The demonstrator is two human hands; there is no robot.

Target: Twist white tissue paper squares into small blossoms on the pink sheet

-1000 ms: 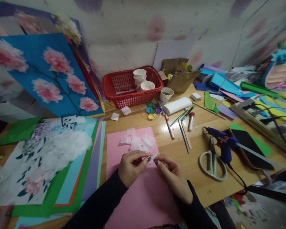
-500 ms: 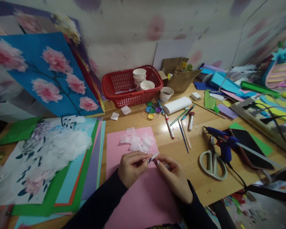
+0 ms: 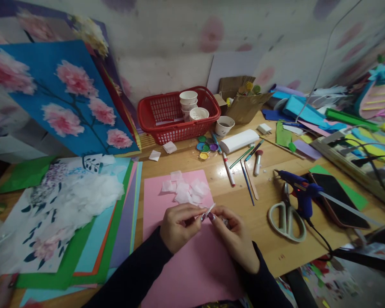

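Note:
Above a pink sheet of paper [image 3: 192, 265], my left hand [image 3: 181, 226] and my right hand [image 3: 229, 233] meet fingertip to fingertip. Both pinch a small, narrow, folded piece of white tissue paper [image 3: 209, 209] that sticks up between the thumbs and forefingers. Each hand is closed; the curled lower fingers of the right hand are partly hidden. Just beyond them, a loose cluster of pale tissue paper squares [image 3: 186, 190] lies on the upper part of the pink sheet.
Coloured sheets and fluffy white tissue [image 3: 93, 192] cover the left side. A red basket [image 3: 179, 137] with paper cups stands behind. To the right lie scissors [image 3: 286, 220], a glue gun [image 3: 300, 190], a phone [image 3: 336, 199] and several brushes and pens. A flower picture [image 3: 73, 102] leans at the back left.
The folded tissue now stands out further, tilted up to the right between my fingertips. Both hands have shifted only slightly; the things around them stay put.

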